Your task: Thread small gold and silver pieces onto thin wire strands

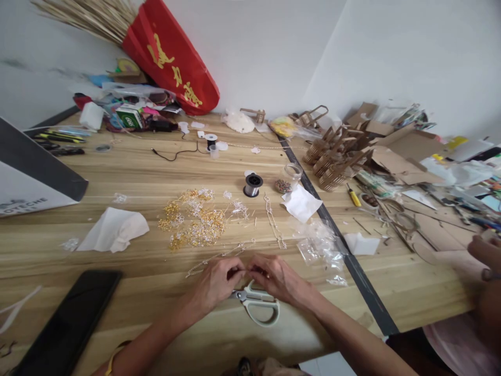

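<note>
My left hand (217, 282) and my right hand (274, 277) meet fingertip to fingertip low on the wooden table (136, 172), both pinched on a small piece I cannot make out. A thin beaded strand (219, 256) trails from my left fingers toward the upper right. Pale-handled scissors (258, 303) lie on the table just under my hands. A heap of gold and silver beads and rings (193, 219) sits a little beyond them. A spool of thin wire (252, 185) stands farther back.
A black phone (70, 324) lies at lower left, crumpled tissue (113, 230) beside it. Clear plastic bags (319, 243) and a small jar (291, 175) sit to the right. Cardboard models (336, 156) clutter the neighbouring table. Another person's hand (485, 250) shows at far right.
</note>
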Action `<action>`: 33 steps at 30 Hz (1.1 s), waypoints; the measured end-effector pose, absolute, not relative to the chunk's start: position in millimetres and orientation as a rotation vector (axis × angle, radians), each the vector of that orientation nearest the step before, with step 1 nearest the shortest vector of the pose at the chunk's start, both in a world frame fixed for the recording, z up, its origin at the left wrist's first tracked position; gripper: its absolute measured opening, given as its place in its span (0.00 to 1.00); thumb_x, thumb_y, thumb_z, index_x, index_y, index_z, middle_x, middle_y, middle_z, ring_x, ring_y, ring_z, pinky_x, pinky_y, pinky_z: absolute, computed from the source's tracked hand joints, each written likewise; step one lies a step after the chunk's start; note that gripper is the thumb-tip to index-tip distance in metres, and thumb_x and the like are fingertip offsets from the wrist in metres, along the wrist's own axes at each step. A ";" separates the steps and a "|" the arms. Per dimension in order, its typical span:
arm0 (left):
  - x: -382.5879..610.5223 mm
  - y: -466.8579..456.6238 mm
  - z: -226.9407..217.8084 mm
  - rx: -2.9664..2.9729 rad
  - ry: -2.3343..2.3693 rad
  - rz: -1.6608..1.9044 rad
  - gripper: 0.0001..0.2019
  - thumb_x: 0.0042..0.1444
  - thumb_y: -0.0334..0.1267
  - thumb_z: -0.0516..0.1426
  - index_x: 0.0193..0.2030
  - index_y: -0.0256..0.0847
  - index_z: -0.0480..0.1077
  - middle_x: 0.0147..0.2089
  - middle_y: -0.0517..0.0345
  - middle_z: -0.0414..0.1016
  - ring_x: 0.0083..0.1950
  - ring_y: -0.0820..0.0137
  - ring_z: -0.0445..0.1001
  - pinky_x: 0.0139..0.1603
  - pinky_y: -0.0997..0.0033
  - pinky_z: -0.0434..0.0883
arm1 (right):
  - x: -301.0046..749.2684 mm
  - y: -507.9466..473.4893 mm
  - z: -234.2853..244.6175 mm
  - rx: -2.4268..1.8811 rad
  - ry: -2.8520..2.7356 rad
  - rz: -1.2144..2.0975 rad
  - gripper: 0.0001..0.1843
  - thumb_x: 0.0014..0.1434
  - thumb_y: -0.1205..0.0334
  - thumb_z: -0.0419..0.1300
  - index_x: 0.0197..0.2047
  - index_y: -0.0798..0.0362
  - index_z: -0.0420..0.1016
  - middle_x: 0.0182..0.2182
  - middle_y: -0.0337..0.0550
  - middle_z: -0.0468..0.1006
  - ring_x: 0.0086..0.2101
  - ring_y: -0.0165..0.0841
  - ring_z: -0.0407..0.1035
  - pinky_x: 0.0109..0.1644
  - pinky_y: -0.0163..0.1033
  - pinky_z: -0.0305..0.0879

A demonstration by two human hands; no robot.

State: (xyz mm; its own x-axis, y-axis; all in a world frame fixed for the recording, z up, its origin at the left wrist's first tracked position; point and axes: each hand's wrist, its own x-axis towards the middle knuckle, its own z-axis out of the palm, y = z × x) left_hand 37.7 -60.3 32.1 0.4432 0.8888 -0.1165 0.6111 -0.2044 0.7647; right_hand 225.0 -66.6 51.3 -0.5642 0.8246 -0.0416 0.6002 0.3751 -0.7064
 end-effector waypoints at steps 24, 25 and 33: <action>38.3 -55.9 41.7 1.971 1.234 0.429 0.08 0.54 0.29 0.51 0.31 0.38 0.72 0.29 0.59 0.75 0.30 0.73 0.70 0.32 0.77 0.63 | 229.6 -56.5 61.0 -1.229 -2.521 0.845 0.06 0.61 0.70 0.52 0.34 0.55 0.70 0.24 0.37 0.72 0.24 0.25 0.64 0.28 0.29 0.52; 38.3 -56.2 41.5 1.981 1.233 0.426 0.08 0.54 0.29 0.51 0.31 0.38 0.72 0.29 0.59 0.75 0.30 0.73 0.70 0.32 0.77 0.63 | 230.2 -56.4 62.2 -1.224 -2.536 0.840 0.06 0.61 0.70 0.52 0.34 0.54 0.70 0.25 0.37 0.72 0.25 0.26 0.65 0.29 0.30 0.52; 38.5 -62.7 43.3 2.066 1.201 0.349 0.09 0.55 0.29 0.51 0.29 0.39 0.72 0.28 0.60 0.74 0.29 0.72 0.69 0.33 0.76 0.62 | 228.6 -66.6 65.4 -1.225 -2.444 0.905 0.04 0.59 0.67 0.58 0.39 0.54 0.71 0.36 0.41 0.74 0.32 0.28 0.69 0.34 0.30 0.58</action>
